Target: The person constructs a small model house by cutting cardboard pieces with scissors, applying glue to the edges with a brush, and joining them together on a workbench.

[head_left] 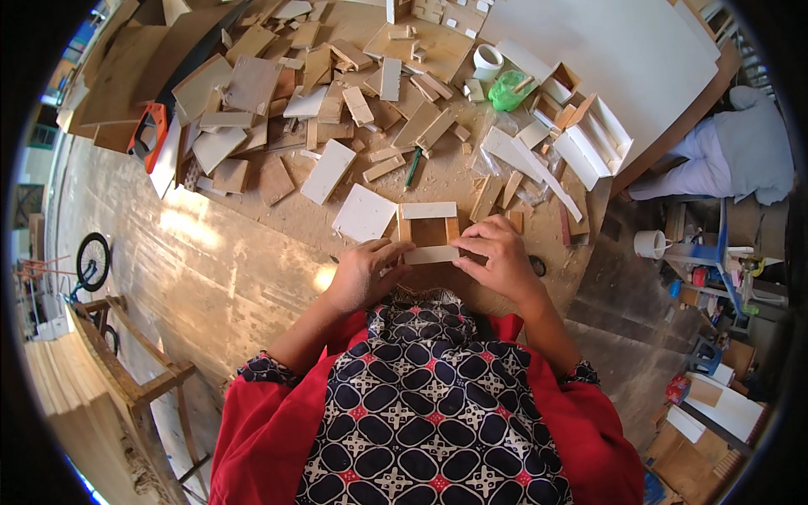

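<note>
A small rectangular wooden frame lies at the table's near edge, with brown side pieces and a white far strip. Along its near side runs a white wooden strip. My left hand is closed on the left end of that strip, fingertips at the frame's corner. At the other end my right hand pinches the strip between thumb and fingers. Whether the near strip is fixed to the sides I cannot tell. A white square board lies just left of the frame.
Wood offcuts are heaped across the table. A green pen, a green plastic bag, a tape roll and an open white box lie beyond. An orange-handled saw rests far left. Another person bends at right.
</note>
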{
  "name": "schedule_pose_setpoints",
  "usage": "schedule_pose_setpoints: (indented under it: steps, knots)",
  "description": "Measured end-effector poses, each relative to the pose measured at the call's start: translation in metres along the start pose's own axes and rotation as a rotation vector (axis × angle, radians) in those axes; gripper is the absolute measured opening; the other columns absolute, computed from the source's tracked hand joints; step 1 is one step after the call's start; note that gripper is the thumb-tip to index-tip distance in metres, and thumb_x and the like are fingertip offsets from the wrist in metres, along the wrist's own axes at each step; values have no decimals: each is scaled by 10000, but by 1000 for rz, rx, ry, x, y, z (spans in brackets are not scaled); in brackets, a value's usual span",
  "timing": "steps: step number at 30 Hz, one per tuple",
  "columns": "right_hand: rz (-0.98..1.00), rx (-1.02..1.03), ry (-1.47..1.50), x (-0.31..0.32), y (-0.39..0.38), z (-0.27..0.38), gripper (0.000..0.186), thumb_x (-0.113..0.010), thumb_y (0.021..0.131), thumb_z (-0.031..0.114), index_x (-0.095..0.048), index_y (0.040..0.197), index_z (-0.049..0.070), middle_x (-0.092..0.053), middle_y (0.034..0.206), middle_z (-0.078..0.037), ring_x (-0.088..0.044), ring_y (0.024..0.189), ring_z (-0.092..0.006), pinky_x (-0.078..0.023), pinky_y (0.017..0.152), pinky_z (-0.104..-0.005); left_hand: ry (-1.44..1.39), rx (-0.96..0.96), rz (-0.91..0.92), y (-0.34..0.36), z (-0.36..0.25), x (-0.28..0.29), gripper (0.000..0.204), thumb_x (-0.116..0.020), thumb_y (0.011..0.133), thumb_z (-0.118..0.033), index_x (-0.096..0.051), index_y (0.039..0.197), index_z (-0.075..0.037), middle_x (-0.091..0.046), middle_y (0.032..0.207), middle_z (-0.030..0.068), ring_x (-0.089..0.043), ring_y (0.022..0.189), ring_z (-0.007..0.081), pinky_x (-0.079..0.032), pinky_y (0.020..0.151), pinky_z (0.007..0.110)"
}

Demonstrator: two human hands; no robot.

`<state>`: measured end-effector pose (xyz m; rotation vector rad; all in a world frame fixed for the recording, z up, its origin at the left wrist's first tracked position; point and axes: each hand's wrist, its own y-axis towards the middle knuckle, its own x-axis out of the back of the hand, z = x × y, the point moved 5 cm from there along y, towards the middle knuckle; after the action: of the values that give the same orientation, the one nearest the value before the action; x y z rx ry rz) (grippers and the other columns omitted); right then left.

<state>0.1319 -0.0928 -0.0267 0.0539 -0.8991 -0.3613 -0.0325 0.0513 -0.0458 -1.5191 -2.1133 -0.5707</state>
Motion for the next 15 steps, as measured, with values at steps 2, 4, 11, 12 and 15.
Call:
schedule_pose_setpoints:
  steps: [2, 4, 11, 12, 15]
  knots:
    - [-7, 1, 8, -1, 0, -1, 234, -785, 691, 164, -740, 917, 122, -648, 902, -18, -563, 915, -241, -456, 837, -376, 0, -4, -6, 0, 0, 0, 348, -726, 767, -65, -651, 1106, -39, -641, 804, 101, -637, 707, 238, -524, 660, 342]
    - [-14, 0, 15, -1, -1, -2, 233, -783, 694, 166, -738, 918, 122, -653, 899, -18, -566, 910, -241, -457, 836, -377, -4, -10, -12, 0, 0, -1, 346, -724, 766, -63, -653, 1104, -40, -642, 803, 100, -636, 708, 237, -523, 659, 340]
    - [-31, -31, 25, -3, -3, -3, 243, -779, 699, 171, -737, 934, 126, -664, 907, -16, -576, 911, -240, -463, 838, -375, -32, 5, -34, -1, 1, -3, 337, -726, 765, -59, -656, 1094, -39, -645, 799, 102, -640, 709, 243, -515, 650, 341]
    - [-38, -41, 23, -3, -4, -2, 244, -778, 700, 171, -737, 936, 127, -666, 913, -16, -578, 915, -240, -464, 840, -374, -29, 4, -40, -1, 1, -3, 336, -727, 762, -57, -657, 1090, -39, -645, 797, 104, -641, 709, 246, -514, 650, 341]
    - [-31, -10, 28, -3, -6, -5, 263, -774, 704, 167, -734, 960, 129, -672, 932, -17, -580, 917, -237, -467, 842, -373, -28, -3, -37, -2, 4, -5, 344, -727, 776, -60, -645, 1109, -35, -643, 804, 100, -644, 712, 226, -519, 651, 329]
